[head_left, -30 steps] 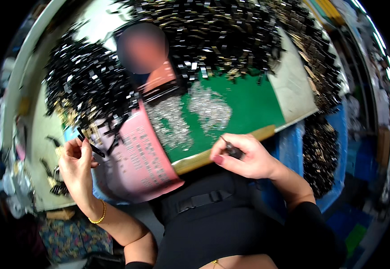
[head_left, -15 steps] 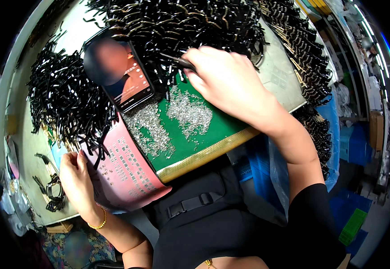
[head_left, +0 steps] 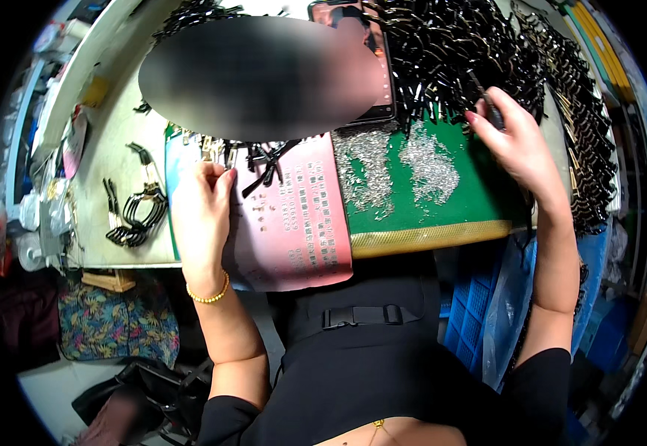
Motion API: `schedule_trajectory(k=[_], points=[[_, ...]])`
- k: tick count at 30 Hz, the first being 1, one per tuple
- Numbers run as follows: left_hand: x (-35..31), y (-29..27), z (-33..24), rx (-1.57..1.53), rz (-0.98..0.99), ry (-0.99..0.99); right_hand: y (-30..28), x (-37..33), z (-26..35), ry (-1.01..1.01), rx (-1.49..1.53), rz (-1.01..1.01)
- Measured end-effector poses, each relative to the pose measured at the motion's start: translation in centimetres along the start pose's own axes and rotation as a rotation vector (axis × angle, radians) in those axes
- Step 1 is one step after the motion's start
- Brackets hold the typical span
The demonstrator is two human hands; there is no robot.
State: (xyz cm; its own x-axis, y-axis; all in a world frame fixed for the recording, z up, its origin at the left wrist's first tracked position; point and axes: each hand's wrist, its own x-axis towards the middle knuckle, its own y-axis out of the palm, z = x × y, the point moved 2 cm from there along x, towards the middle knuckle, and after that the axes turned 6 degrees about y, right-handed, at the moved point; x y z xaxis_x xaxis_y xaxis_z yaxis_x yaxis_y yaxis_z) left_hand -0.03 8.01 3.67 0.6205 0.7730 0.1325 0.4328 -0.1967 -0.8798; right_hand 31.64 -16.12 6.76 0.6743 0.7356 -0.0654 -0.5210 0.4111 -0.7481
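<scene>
My left hand (head_left: 206,215) is closed in a pinch over the near edge of a heap of glossy black and gold strips that look like glasses arms (head_left: 212,143). Its fingertips meet at a small pale-gold end; what they hold is mostly hidden. In my right hand (head_left: 520,145) is a thin pointed tool with a dark handle (head_left: 494,111), its tip toward the large black pile (head_left: 450,44). Between the hands, many tiny silver pieces, like screws, lie in two patches (head_left: 431,175) on a green mat (head_left: 420,219). A pink printed sheet (head_left: 301,253) lies beside my left hand.
A phone (head_left: 389,67) leans at the back, partly covered by a blurred patch that hides the left heap. Several black-tipped strips (head_left: 141,212) lie at the left. More bundled strips (head_left: 591,149) line the right edge, above a blue plastic-lined crate (head_left: 479,305).
The view has swung left, so the table and phone appear farther right and more upright. My right hand's tool now points more away from me. My left hand stays by the heap's near edge.
</scene>
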Motion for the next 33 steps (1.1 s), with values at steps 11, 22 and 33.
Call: schedule_trajectory(k=[11,22,33], points=[[-0.7,-3.7,0.0,0.3,-0.096,0.138,-3.0,-0.9,-1.2,0.253,0.782,0.433],[-10.4,2.1,-12.4,-1.152,0.512,-0.125,1.9,-8.8,3.8,0.055,0.568,0.706],[-8.9,2.1,-6.6,-1.245,0.539,0.064,5.9,-8.8,8.8,-0.203,0.258,0.397]])
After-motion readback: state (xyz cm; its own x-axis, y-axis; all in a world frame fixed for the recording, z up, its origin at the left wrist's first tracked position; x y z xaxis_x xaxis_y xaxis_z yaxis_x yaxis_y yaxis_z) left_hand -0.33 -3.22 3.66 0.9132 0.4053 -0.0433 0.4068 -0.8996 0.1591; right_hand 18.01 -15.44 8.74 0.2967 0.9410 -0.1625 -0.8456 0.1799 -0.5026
